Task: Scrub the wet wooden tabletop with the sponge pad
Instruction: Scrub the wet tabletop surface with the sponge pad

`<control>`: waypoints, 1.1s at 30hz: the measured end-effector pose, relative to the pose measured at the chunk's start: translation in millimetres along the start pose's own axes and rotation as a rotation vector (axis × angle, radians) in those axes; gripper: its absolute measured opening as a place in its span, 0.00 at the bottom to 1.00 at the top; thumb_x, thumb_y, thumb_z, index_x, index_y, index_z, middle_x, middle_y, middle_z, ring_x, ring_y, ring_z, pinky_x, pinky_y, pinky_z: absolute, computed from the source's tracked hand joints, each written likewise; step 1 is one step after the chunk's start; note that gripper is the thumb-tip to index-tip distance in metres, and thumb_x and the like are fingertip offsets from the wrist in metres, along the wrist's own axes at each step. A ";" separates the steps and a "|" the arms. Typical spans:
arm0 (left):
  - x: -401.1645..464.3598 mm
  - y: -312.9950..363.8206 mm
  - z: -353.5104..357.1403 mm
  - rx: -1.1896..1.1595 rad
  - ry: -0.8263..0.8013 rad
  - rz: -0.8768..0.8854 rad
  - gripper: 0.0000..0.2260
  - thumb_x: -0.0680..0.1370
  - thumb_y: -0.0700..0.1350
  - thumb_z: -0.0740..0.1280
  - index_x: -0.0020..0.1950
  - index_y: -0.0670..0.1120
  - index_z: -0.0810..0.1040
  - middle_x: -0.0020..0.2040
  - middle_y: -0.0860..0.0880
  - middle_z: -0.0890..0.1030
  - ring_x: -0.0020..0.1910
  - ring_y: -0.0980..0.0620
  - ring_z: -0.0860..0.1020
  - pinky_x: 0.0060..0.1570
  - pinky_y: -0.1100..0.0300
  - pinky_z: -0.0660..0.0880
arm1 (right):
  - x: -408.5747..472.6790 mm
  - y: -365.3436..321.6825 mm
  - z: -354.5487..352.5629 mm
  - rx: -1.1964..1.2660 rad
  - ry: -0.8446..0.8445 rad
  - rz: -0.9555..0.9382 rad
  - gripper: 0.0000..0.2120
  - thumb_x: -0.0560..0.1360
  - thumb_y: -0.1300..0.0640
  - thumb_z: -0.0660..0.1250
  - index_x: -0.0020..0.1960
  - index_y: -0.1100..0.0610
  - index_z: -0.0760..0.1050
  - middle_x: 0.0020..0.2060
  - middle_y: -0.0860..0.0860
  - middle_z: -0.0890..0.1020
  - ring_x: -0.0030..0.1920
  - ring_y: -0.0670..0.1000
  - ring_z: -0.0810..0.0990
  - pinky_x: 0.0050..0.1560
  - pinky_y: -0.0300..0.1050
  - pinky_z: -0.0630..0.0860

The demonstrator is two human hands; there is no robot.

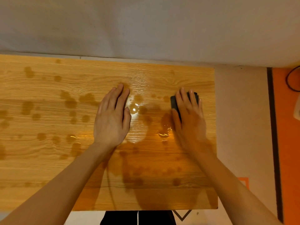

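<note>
2 hands on wet wooden bench (48, 88), sponge pad (174, 101) under the right.
Left hand (112, 117): fingers straight, flat on bench. Right hand (190, 116): fingers extended, pressing dark pad near bench's right edge.

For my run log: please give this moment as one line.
right hand presses sponge pad | left hand flat on tabletop | water drops remain

Left half of worktop (48, 159): bare wet wood.
Centre: left hand (112, 116) lies flat, blocking the middle.
Right edge: right hand (190, 116) on sponge (174, 101).
Far side: wall (146, 30) bounds the worktop.
</note>
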State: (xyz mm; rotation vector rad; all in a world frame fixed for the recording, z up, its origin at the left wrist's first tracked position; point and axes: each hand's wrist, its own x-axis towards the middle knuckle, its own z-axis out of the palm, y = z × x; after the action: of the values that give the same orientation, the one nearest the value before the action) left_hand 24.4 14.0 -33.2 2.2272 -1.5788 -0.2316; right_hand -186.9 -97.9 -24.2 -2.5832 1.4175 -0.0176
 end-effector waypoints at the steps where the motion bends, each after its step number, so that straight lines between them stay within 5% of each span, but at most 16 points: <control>1: 0.8 -0.1 0.2 0.002 -0.003 -0.001 0.23 0.84 0.45 0.56 0.79 0.42 0.65 0.80 0.44 0.64 0.79 0.45 0.61 0.77 0.46 0.59 | 13.1 -2.8 -1.8 0.011 0.014 0.004 0.25 0.83 0.49 0.46 0.78 0.55 0.54 0.78 0.51 0.57 0.78 0.54 0.51 0.78 0.55 0.50; 7: 1.6 -0.8 -1.2 -0.005 0.006 0.005 0.22 0.84 0.45 0.57 0.79 0.42 0.65 0.80 0.44 0.64 0.79 0.46 0.61 0.78 0.48 0.59 | 110.2 -31.7 -5.4 0.137 0.062 -0.006 0.24 0.84 0.49 0.47 0.78 0.54 0.55 0.78 0.51 0.57 0.78 0.53 0.49 0.78 0.54 0.47; 14: 0.0 0.0 -0.1 -0.020 0.011 0.009 0.22 0.84 0.44 0.57 0.79 0.42 0.65 0.80 0.44 0.64 0.79 0.45 0.61 0.77 0.46 0.60 | 0.7 -35.6 6.9 -0.014 0.049 -0.035 0.24 0.83 0.50 0.48 0.78 0.54 0.57 0.77 0.51 0.59 0.78 0.54 0.52 0.77 0.56 0.51; 21: 1.6 -1.4 0.2 -0.004 0.019 0.018 0.22 0.84 0.43 0.58 0.79 0.42 0.65 0.80 0.44 0.64 0.79 0.45 0.62 0.77 0.47 0.60 | 114.4 -65.3 -0.4 0.073 0.061 -0.008 0.23 0.84 0.51 0.47 0.78 0.55 0.57 0.77 0.51 0.59 0.78 0.54 0.51 0.78 0.55 0.47; 29: 0.0 0.5 0.1 -0.022 0.008 -0.002 0.23 0.84 0.45 0.57 0.80 0.44 0.63 0.80 0.45 0.63 0.80 0.46 0.60 0.79 0.50 0.57 | -10.4 -71.7 10.1 0.062 0.039 -0.075 0.23 0.83 0.51 0.49 0.77 0.55 0.60 0.77 0.52 0.60 0.78 0.54 0.52 0.77 0.56 0.47; 33: 2.5 0.5 -0.1 -0.009 0.012 -0.005 0.23 0.83 0.44 0.57 0.79 0.43 0.64 0.80 0.45 0.63 0.80 0.46 0.60 0.79 0.50 0.57 | 50.5 -84.7 6.7 -0.012 0.061 -0.052 0.24 0.84 0.50 0.46 0.77 0.57 0.57 0.77 0.53 0.59 0.78 0.54 0.53 0.77 0.53 0.44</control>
State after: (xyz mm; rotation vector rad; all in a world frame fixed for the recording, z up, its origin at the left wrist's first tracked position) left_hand 24.8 11.6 -32.7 2.2221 -1.5631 -0.2253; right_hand -88.2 -94.8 -20.1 -2.6502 1.3748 -0.0962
